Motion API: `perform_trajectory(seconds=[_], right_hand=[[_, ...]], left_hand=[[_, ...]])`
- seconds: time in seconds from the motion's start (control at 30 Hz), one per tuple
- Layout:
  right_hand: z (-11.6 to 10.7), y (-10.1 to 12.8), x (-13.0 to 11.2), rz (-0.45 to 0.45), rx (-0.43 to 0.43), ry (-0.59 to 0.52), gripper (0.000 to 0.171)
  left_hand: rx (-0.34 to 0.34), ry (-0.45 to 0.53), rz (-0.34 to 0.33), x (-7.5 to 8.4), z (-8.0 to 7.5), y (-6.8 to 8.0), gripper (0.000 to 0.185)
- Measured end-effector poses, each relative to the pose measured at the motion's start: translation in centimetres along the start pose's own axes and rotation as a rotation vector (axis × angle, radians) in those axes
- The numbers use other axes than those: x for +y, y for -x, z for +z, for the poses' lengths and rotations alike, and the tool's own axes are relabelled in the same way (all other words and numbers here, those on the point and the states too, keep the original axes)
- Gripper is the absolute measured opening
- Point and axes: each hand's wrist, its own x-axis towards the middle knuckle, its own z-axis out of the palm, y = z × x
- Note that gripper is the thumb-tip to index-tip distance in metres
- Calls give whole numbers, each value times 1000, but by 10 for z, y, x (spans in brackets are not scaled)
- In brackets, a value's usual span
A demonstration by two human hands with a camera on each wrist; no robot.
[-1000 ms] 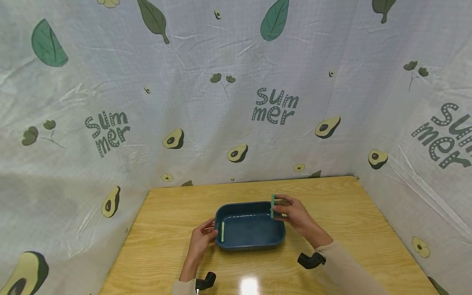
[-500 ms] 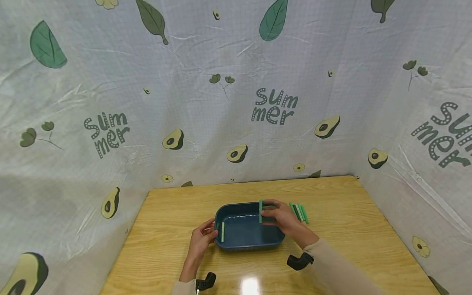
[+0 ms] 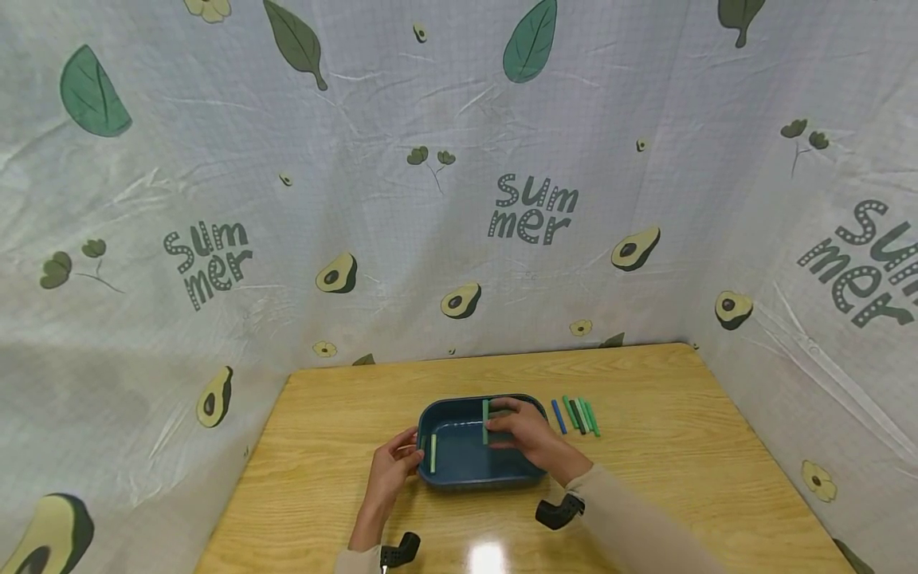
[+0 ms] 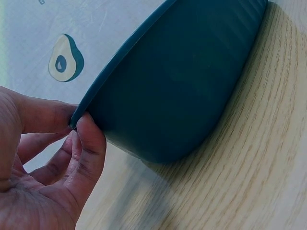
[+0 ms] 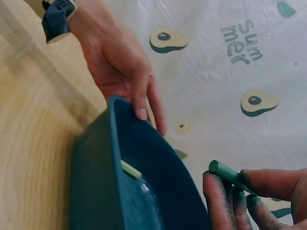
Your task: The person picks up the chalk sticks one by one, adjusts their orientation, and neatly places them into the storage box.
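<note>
A staged recording booth: avocado-print cloth [image 3: 459,199] walls around a wooden table [image 3: 667,462].

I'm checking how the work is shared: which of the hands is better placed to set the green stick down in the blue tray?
The right hand: it pinches the green stick over the blue tray. The left hand grips the tray's rim.
</note>
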Motion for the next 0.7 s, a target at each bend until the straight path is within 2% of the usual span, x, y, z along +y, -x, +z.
perform_trajectory(seconds=[0.23, 0.37, 0.7], right_hand=[[12, -4, 13, 11, -16, -2, 57], [17, -6, 19, 23, -14, -6, 55], [32, -17, 26, 76, 4, 28, 54]], left_hand=[[-7, 2, -2, 6, 0, 4, 48], [2, 0, 8, -7, -1, -3, 49], [16, -8, 24, -7, -1, -2, 47]])
